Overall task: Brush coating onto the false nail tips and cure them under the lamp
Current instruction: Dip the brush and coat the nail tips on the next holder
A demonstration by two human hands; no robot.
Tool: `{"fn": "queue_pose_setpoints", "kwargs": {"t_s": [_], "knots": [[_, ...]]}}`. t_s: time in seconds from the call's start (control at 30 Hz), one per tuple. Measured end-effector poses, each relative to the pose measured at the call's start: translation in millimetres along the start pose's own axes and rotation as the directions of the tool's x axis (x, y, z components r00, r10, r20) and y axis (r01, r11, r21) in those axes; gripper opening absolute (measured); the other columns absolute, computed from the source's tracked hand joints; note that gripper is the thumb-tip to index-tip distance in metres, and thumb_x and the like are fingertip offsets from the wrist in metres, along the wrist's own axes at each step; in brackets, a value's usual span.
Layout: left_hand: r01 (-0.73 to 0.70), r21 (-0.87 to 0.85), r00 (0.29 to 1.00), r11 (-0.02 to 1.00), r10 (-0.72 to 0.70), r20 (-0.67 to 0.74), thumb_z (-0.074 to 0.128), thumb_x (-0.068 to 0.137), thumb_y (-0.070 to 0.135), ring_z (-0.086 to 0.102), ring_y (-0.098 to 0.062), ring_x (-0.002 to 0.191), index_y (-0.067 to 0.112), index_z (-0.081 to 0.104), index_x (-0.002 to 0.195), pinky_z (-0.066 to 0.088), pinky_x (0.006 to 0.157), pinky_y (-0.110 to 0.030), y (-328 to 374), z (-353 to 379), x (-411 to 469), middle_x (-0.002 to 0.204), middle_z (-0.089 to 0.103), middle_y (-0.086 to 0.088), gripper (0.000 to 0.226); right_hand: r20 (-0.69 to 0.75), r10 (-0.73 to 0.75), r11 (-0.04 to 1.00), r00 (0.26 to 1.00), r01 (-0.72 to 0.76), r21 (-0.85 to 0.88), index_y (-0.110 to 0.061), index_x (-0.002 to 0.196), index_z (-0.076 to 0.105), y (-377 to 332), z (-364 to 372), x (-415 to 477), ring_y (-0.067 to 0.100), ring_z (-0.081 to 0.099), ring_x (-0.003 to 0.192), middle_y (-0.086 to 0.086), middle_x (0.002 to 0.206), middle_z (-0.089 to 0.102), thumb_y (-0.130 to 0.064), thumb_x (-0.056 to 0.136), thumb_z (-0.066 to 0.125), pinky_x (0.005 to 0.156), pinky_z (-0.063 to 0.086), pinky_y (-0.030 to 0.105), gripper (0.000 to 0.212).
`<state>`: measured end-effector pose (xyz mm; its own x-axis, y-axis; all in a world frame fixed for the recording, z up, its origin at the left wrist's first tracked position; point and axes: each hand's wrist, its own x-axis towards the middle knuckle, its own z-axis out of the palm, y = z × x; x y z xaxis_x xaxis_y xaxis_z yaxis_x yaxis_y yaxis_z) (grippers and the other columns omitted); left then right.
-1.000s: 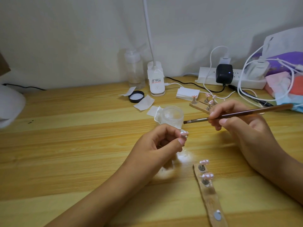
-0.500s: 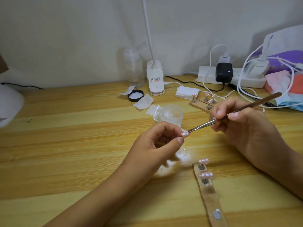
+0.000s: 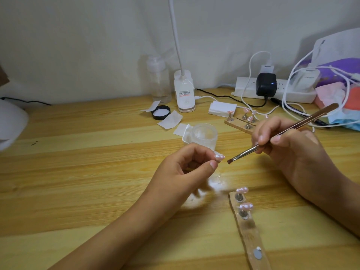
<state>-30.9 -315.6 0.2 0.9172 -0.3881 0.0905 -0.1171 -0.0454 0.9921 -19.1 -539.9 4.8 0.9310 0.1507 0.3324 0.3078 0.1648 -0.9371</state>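
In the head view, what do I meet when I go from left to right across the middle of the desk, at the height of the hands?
White dome at the left edge → left hand → pink nail tip it holds → brush, bristles first → right hand gripping it.

Free tabletop [image 3: 68, 172] leftward; jar [image 3: 204, 136] (clear) and nail strip [image 3: 250, 238] block centre.

power strip [image 3: 278, 90] | black adapter [image 3: 266, 84] on it | clear bottle [image 3: 158, 78] | black lid [image 3: 161, 112]

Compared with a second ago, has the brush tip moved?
Yes: the brush dipped, tip dropping away from the clear jar to beside the nail tip.
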Motion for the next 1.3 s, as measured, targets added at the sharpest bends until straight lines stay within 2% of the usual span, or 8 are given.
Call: {"fn": "queue_pose_setpoints", "kwargs": {"t_s": [0.13,0.3,0.5,0.67,0.87,1.07,1.3], "knots": [[0.012,-0.011,1.000,1.000,-0.012,-0.016,0.067,0.089,0.017,0.060,-0.001,0.067,0.034,0.072,0.081,0.046,0.054,-0.013,1.4,1.0,-0.7,0.080,0.071,0.014,0.020,-0.017,0.004,0.999,1.000,-0.003,0.046,-0.015,0.069,0.063,-1.7,-1.1,0.2,0.017,0.047,0.072,0.005,0.074,0.053,-0.005,0.074,0.038,0.067,0.046,0.020,0.027],[0.042,-0.024,0.999,0.999,-0.042,-0.029,0.069,0.089,0.012,0.059,-0.004,0.066,0.028,0.071,0.077,0.049,0.055,-0.019,2.1,1.2,-1.6,0.082,0.073,0.010,0.021,0.002,-0.011,0.998,1.000,0.010,0.068,-0.016,0.069,0.063,-2.6,0.9,0.5,0.016,0.049,0.075,0.005,0.075,0.053,-0.003,0.073,0.037,0.068,0.047,0.020,0.030],[0.052,-0.029,0.998,0.998,-0.053,-0.039,0.070,0.087,0.011,0.057,-0.005,0.061,0.020,0.068,0.079,0.050,0.058,-0.024,3.3,3.3,-0.5,0.073,0.069,0.013,0.012,0.068,-0.023,0.999,0.997,0.020,0.045,-0.017,0.070,0.065,-1.2,0.9,0.0,0.016,0.050,0.075,0.005,0.077,0.055,-0.005,0.072,0.042,0.068,0.046,0.020,0.026],[0.039,-0.021,0.999,0.999,-0.040,-0.035,0.072,0.086,0.010,0.055,-0.007,0.061,0.024,0.068,0.075,0.048,0.058,-0.029,2.4,2.6,-0.4,0.067,0.065,0.011,0.018,0.075,-0.007,1.000,0.997,0.006,0.014,-0.019,0.071,0.066,-0.6,1.7,-1.4,0.014,0.052,0.076,0.003,0.078,0.057,-0.007,0.072,0.046,0.068,0.046,0.019,0.024],[0.029,0.001,1.000,1.000,-0.029,-0.006,0.071,0.079,0.024,0.054,-0.009,0.060,0.029,0.069,0.076,0.047,0.056,-0.033,1.0,2.3,-0.1,0.066,0.062,0.012,0.006,-0.002,0.005,0.999,1.000,-0.005,-0.037,-0.020,0.068,0.067,-1.4,2.3,-1.4,0.014,0.051,0.075,0.004,0.078,0.057,-0.003,0.074,0.042,0.068,0.046,0.020,0.031],[0.011,0.027,1.000,1.000,-0.011,0.005,0.070,0.080,0.025,0.053,-0.005,0.060,0.030,0.069,0.078,0.049,0.053,-0.028,-1.8,0.9,0.3,0.067,0.061,0.013,0.006,0.038,0.024,0.996,0.999,-0.027,0.080,-0.017,0.068,0.064,-4.4,2.0,0.0,0.015,0.050,0.072,0.004,0.075,0.055,-0.003,0.074,0.037,0.066,0.047,0.020,0.031],[0.020,0.022,1.000,1.000,-0.020,0.003,0.070,0.079,0.024,0.053,-0.006,0.060,0.031,0.070,0.078,0.049,0.054,-0.029,-2.0,1.4,0.1,0.067,0.060,0.012,0.006,0.083,0.016,0.998,0.996,-0.021,0.052,-0.018,0.067,0.066,-4.4,4.0,-0.5,0.016,0.050,0.074,0.006,0.075,0.054,-0.002,0.072,0.036,0.066,0.047,0.021,0.034]]}}
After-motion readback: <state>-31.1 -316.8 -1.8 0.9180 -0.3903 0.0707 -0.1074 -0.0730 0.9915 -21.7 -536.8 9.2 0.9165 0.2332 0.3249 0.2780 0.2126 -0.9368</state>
